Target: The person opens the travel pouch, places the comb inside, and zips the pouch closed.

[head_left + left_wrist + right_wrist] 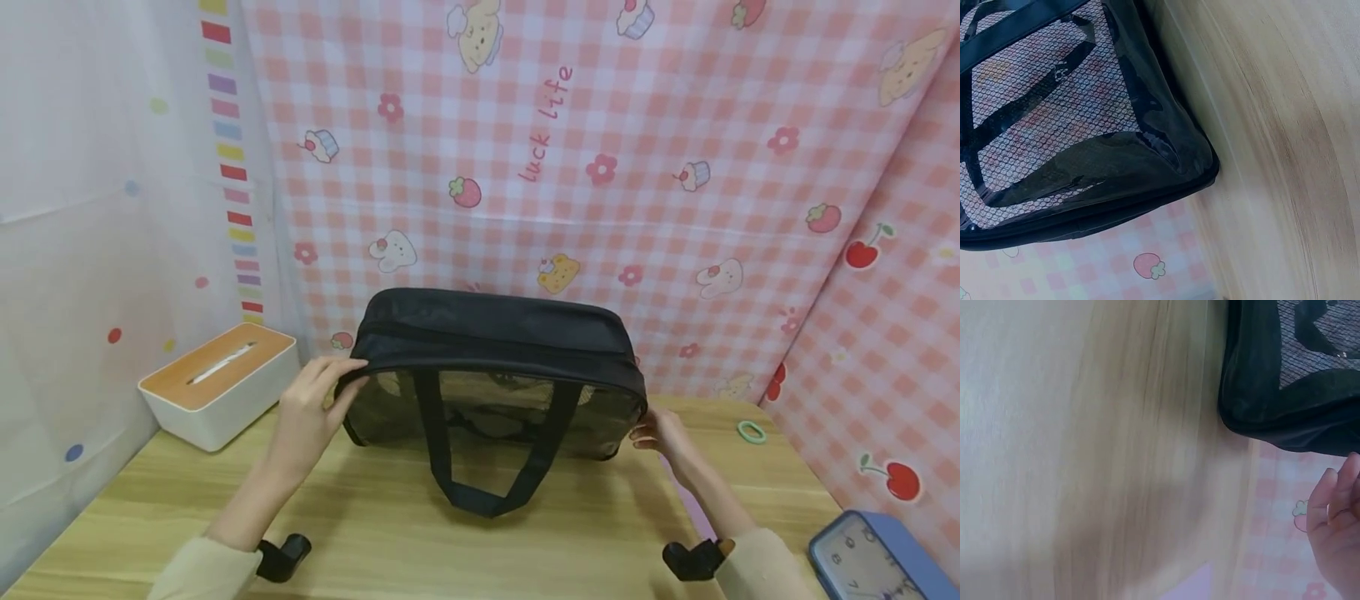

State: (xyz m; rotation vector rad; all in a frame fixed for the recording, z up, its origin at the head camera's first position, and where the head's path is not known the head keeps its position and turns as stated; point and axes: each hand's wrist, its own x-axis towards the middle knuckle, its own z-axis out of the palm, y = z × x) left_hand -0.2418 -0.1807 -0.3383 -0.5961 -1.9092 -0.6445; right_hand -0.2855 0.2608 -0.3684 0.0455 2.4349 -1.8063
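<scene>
A black travel bag (487,333) with see-through, mesh-backed sides stands upright on the wooden table, and its strap handle (474,498) hangs down in front. My left hand (306,412) pinches the bag's upper left edge between thumb and fingers. At the right end, my right hand (663,433) holds the side edge with bent fingers, part of them hidden behind the bag. In the left wrist view the clear panel (1054,112) shows mesh and a dark strap. The right wrist view has the fingers (1338,494) at the bag's edge.
A white tissue box (217,392) with a wood-look lid stands at the left. On the right are a green ring (752,432), a blue clock (862,554) and a purple sheet (693,504) partly under my forearm. A checked pink curtain (525,125) hangs behind the table.
</scene>
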